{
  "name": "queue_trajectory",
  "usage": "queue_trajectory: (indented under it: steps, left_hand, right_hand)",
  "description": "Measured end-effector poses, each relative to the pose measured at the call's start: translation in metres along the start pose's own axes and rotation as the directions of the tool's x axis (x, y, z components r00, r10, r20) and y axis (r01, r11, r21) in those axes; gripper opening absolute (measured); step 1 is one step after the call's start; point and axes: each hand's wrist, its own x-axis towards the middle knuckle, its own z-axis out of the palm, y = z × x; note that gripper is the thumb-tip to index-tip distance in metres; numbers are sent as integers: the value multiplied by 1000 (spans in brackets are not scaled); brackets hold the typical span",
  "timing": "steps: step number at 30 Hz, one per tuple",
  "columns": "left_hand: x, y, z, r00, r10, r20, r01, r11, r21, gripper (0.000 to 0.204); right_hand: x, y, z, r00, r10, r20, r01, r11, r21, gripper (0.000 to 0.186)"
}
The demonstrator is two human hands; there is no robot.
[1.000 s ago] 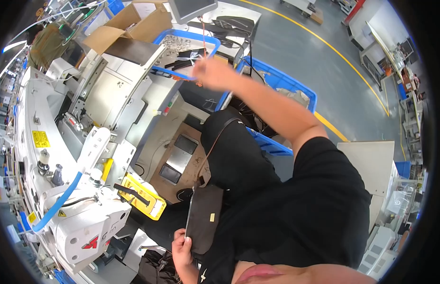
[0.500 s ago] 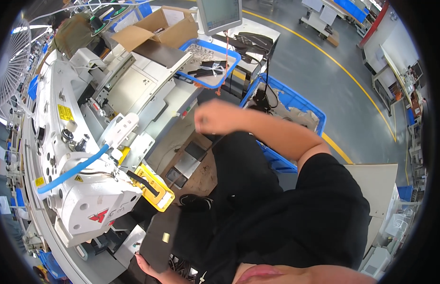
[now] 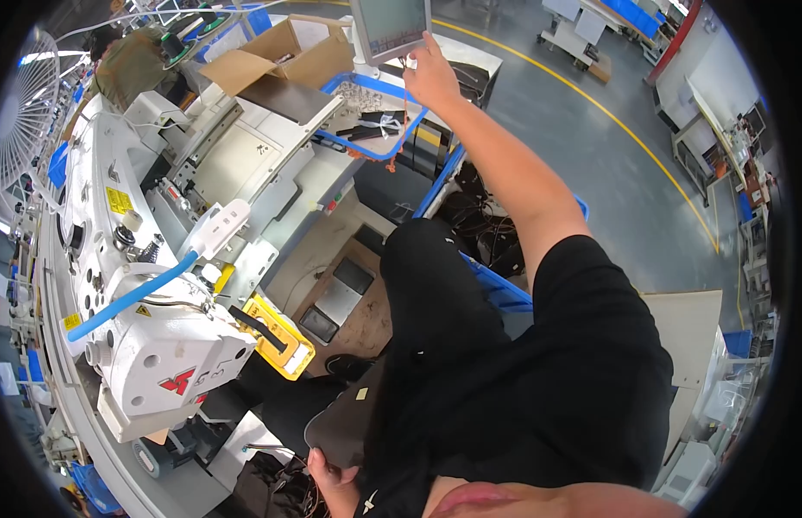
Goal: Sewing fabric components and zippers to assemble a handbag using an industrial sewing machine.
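Observation:
My right hand (image 3: 433, 76) reaches up to the screen (image 3: 392, 26) on the far side, index finger stretched to its lower right corner; the other fingers are partly curled, and nothing shows in them. Low in the picture, my left hand (image 3: 328, 477) grips the edge of a dark flat panel (image 3: 343, 420) with a small pale sticker, tilted beside my lap. Some fingers of that hand are hidden by the panel. To the left stands a large white sewing machine (image 3: 159, 345) with a blue hose (image 3: 133, 298) and a yellow frame (image 3: 276, 341) at its front.
Below the screen is a blue-rimmed tray (image 3: 392, 155) with dark strips and small parts. A cardboard box (image 3: 289, 56) stands behind. On the right, a blue crate (image 3: 505, 289) holds dark pieces. Another person (image 3: 142, 65) sits at far left, near a white fan (image 3: 21, 112).
My right hand has risen from above my knee to the screen's corner. My left hand has moved right with the dark panel, which now lies closer to my body.

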Motion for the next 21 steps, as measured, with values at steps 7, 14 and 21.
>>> queue_trajectory:
  steps: [7,14,21]
  left_hand:
    - [29,-7,28,977,-5,214,5,1000,0,58]
    - [78,-6,65,936,74,343,-95,995,44,69]
    - [84,-30,74,892,-46,449,101,990,-99,91]
  right_hand:
    - [-27,-47,-16,998,32,-59,-26,995,93,25]
    - [-201,-184,-125,621,-643,448,115,640,760,41]
    - [-288,-246,-158,444,-764,467,41,538,842,64]
